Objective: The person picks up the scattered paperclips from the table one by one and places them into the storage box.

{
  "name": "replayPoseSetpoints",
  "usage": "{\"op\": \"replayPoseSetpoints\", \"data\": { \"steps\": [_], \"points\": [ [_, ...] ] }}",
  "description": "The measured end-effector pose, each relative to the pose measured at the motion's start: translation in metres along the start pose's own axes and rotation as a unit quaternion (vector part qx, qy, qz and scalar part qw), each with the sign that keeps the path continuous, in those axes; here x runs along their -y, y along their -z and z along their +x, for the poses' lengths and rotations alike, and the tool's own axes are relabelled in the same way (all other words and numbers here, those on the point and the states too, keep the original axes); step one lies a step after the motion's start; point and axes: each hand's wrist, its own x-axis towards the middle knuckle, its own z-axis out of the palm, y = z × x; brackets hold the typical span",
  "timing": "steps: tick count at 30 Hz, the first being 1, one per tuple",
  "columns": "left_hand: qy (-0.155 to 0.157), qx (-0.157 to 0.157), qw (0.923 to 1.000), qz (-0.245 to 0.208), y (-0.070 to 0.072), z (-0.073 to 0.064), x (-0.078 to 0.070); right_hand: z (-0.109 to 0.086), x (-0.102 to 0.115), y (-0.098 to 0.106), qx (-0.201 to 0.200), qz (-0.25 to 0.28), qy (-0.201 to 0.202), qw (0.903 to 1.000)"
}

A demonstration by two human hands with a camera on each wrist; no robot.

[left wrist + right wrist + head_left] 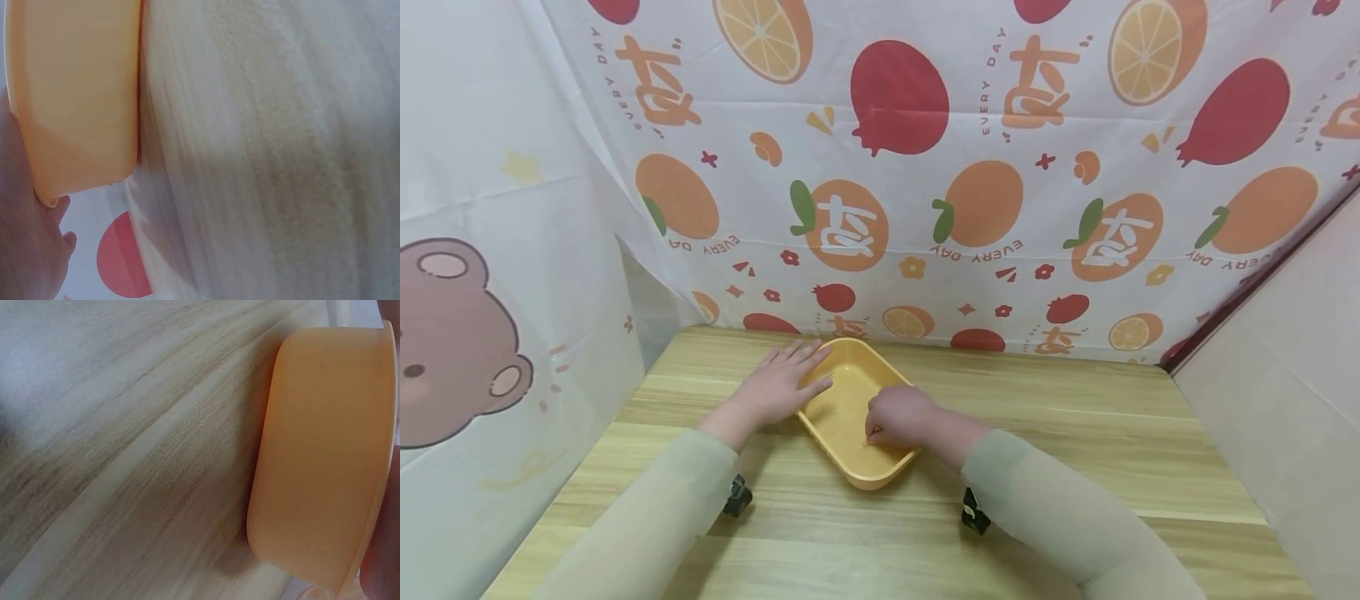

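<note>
A yellow-orange rectangular tray (pixel 838 417) with rounded corners and raised walls sits at a slant on the wooden table. My left hand (pixel 778 385) rests over its left rim, fingers spread and fairly straight, thumb reaching inside. Over the right rim comes my right hand (pixel 904 417), its fingers curled and thumb side low near the tray floor. I cannot tell whether something small is pinched between those fingertips. Both wrist views show the tray's outer wall, on the left in the left wrist view (pixel 78 94) and on the right in the right wrist view (pixel 319 450).
The wood-grain table (pixel 1075 467) extends around the tray. Behind it hangs a white cloth with fruit prints (pixel 985 208). A white cloth with a bear print (pixel 452 342) hangs at the left, and a pale panel (pixel 1285 350) stands at the right.
</note>
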Motion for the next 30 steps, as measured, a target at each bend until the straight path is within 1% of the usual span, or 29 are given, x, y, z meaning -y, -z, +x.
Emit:
{"op": "replayPoseSetpoints", "data": {
  "steps": [5, 11, 15, 18, 24, 30],
  "points": [
    [-0.001, -0.001, 1.0, -0.002, -0.0009, 0.0005, 0.0006, 0.0039, 0.0016, -0.0034, -0.005, -0.027, 0.013, 0.9995],
    [-0.001, -0.002, 1.0, 0.005, -0.0018, 0.0004, 0.0017, 0.0059, 0.0026, -0.0051, 0.004, -0.039, 0.003, 0.9992],
    [-0.004, -0.007, 0.9999, 0.006, -0.0017, -0.0005, 0.001, 0.0045, 0.0022, -0.004, 0.005, -0.027, -0.007, 0.9996],
    [-0.003, -0.007, 1.0, 0.006, -0.0017, -0.0007, 0.0003, 0.0027, 0.001, -0.0037, 0.001, -0.002, -0.021, 0.9998],
    [0.004, 0.003, 1.0, 0.008, -0.0013, -0.0005, 0.0001, 0.0009, -0.0045, -0.004, -0.011, 0.046, -0.05, 0.9976],
    [0.007, 0.008, 0.9999, 0.011, -0.0037, 0.0012, 0.0022, -0.0028, -0.0072, 0.0014, -0.017, 0.068, -0.071, 0.995]
  ]
}}
